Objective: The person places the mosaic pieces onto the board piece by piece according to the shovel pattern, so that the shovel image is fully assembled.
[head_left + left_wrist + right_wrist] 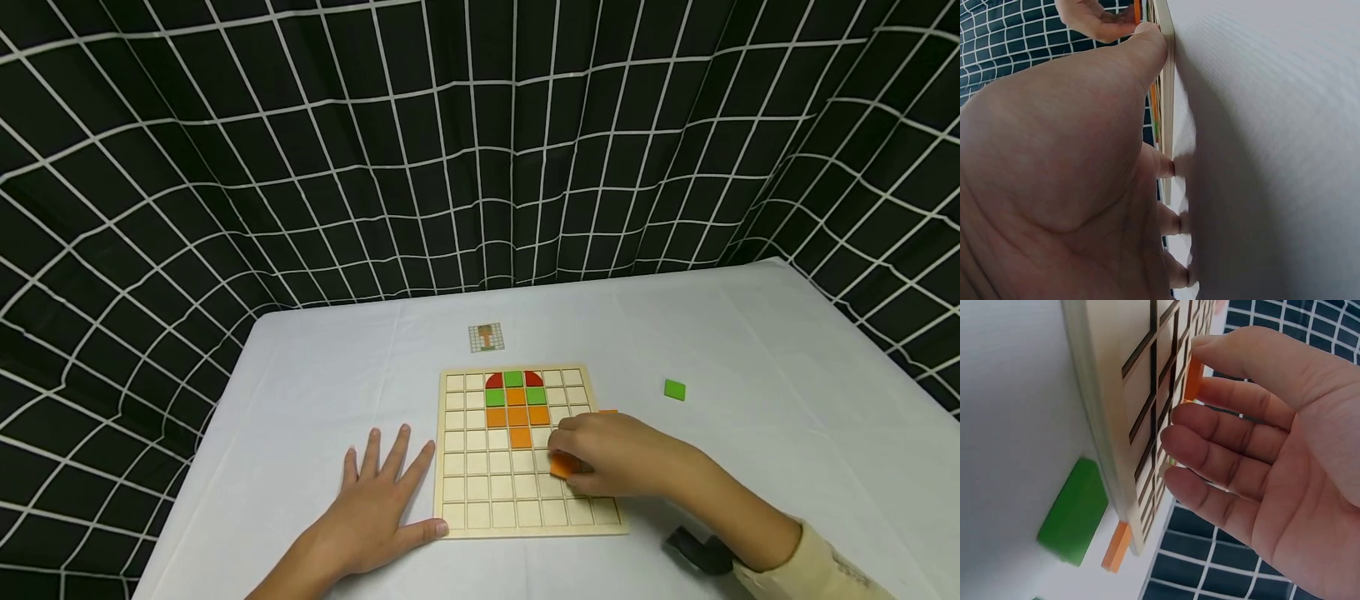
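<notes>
A pale wooden grid board point(480, 492) lies on the table. Its upper cells hold two red rounded tiles point(533, 379), three green squares point(513, 379) and several orange squares point(517, 416). My right hand point(626, 457) is over the board's right half and pinches an orange square tile point(562, 466) between thumb and index finger. In the right wrist view that tile point(1194, 378) stands on edge close over the grid, the other fingers loosely bent. My left hand point(371, 521) rests spread on the cloth, its thumb tip at the board's lower left corner.
Behind the board lies a small card with a printed grid pattern point(486, 337). A loose green tile point(675, 389) lies to the right, and another orange tile point(609, 412) shows beside the board's right edge. Black curtains with white lines point(480, 167) surround the white table point(315, 375).
</notes>
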A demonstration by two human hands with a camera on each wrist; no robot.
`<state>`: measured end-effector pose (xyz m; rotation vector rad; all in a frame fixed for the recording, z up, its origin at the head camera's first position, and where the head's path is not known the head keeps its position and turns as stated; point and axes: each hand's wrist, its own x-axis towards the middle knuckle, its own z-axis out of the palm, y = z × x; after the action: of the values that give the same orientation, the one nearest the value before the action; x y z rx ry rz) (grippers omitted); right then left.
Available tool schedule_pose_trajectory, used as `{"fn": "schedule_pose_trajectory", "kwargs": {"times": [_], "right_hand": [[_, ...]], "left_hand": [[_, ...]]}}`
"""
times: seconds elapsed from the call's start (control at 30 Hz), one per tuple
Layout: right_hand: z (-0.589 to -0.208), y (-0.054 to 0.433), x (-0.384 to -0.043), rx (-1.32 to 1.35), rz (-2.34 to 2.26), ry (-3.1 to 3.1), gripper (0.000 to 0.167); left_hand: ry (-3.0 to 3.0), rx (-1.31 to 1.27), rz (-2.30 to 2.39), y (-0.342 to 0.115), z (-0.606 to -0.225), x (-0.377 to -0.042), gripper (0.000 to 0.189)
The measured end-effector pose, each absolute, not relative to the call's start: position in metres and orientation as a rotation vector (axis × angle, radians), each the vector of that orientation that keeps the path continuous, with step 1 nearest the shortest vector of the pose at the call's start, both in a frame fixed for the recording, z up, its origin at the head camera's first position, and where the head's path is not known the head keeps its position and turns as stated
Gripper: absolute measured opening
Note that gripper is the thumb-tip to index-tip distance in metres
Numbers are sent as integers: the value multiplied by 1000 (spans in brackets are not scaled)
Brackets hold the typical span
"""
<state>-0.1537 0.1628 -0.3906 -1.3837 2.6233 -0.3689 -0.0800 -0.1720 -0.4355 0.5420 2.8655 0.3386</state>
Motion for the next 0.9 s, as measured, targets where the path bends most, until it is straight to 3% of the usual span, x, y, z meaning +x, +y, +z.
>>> {"fn": "schedule_pose_trajectory", "kwargs": {"times": [0.6, 0.9], "right_hand": [[-390, 131, -164, -1506, -305, 2589, 23], [-397, 119, -166, -1575, -292, 2613, 18]], "left_hand": [[2857, 542, 349, -173, -438, -81, 100], [2861, 547, 340, -173, -436, -81, 100]]}}
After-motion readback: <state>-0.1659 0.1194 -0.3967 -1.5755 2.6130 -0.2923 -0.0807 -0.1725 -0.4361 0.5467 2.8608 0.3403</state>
